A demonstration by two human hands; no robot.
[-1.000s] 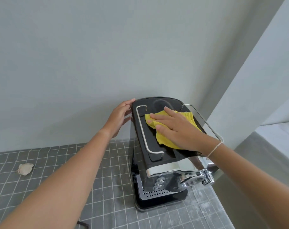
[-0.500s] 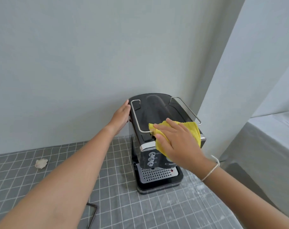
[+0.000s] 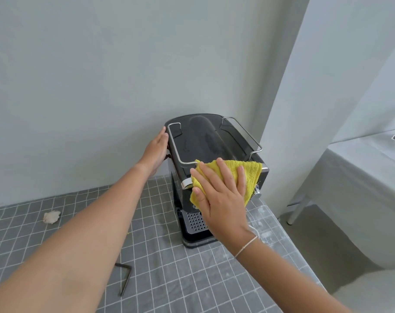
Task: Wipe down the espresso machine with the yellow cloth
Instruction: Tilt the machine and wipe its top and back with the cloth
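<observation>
While my left hand (image 3: 157, 150) lies flat vs the espresso machine (image 3: 211, 143) side, right hand (image 3: 223, 195) presses yellow cloth (image 3: 250, 171) flat on its front. Fingers spread, nothing gripped.

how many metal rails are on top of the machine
2. The left rail runs along the top's left edge, beside the left hand. The right rail runs along the right edge; its front end stops just behind the cloth.

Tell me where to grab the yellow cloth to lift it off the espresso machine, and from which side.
Pinch the yellow cloth at its free upper right corner, coming from above and the right. That corner lies flat on the espresso machine's front top edge, clear of the right hand pressing the rest. The lower part drapes down the front, under the palm.
</observation>
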